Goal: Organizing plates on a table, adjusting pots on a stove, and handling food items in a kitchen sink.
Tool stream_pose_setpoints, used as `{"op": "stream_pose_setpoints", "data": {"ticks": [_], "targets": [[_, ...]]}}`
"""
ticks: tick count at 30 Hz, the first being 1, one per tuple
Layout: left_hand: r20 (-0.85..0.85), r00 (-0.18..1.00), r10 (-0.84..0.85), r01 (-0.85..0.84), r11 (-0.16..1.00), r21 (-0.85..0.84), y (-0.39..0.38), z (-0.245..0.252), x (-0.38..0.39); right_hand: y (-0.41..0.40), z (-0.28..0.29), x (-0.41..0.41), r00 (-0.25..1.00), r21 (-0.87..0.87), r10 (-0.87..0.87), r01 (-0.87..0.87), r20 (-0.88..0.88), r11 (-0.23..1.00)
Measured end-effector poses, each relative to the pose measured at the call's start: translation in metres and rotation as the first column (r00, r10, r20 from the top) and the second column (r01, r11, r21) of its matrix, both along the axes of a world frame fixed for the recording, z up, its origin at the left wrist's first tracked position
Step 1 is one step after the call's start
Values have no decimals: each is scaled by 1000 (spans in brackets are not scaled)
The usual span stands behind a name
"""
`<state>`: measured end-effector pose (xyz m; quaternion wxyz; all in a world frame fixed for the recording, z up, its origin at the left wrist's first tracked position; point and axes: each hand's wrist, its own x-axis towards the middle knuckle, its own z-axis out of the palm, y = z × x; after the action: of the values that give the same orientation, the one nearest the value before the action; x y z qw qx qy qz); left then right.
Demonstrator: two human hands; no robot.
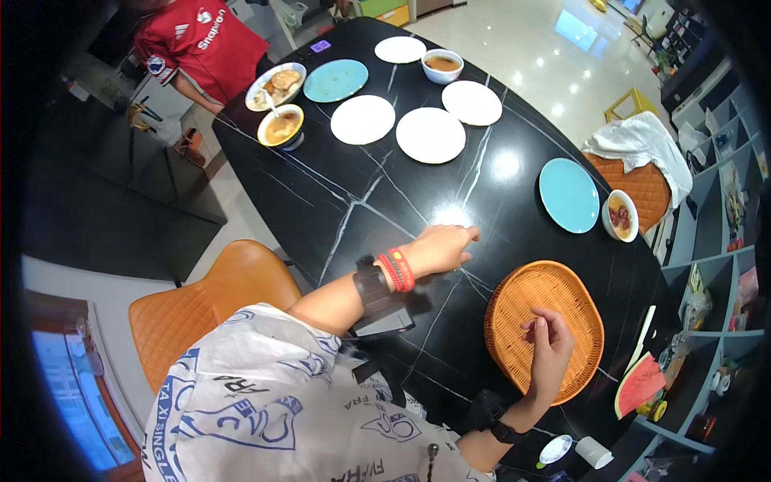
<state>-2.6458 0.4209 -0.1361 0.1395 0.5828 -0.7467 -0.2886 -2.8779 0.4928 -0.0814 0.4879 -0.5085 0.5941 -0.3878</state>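
Note:
My left hand (444, 248) hovers above the middle of the black marble-patterned table (289, 193), fingers apart and nothing in them. Over the orange woven basket (578, 355), my right hand (549, 337) is held with its fingers curled; whether it touches the basket cannot be told. No food shows inside the basket. Beyond my left hand lie white plates (430, 135) and a blue plate (335, 81). Another blue plate (569, 195) lies towards the right edge, beside a white bowl of soup with red pieces (620, 215).
A person in a red shirt (211, 48) stands at the far left, near a dish of food (282, 84) and a soup bowl (281, 126). A watermelon slice (639, 385) and a white-handled knife (642, 334) lie at right. Brown chairs (211, 301) flank the table.

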Motion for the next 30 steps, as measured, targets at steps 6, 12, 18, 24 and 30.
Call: {"op": "stream_pose_setpoints", "data": {"ticks": [6, 12, 18, 24, 30], "targets": [[181, 979, 90, -111, 988, 109, 34, 53, 53, -35, 9, 15, 975, -82, 93, -78, 200, 994], [214, 955, 203, -227, 969, 93, 65, 78, 103, -59, -5, 49, 951, -96, 178, -159, 254, 983], [178, 942, 284, -303, 949, 90, 65, 97, 148, -66, 0, 75, 954, -115, 169, -145, 247, 983], [68, 970, 234, -237, 970, 47, 49, 105, 221, -84, 17, 131, 984, -124, 69, -49, 165, 991], [-234, 956, 175, -172, 984, 33, 14, 95, 364, -120, 39, 272, 997, -224, 46, -59, -64, 973]]}}
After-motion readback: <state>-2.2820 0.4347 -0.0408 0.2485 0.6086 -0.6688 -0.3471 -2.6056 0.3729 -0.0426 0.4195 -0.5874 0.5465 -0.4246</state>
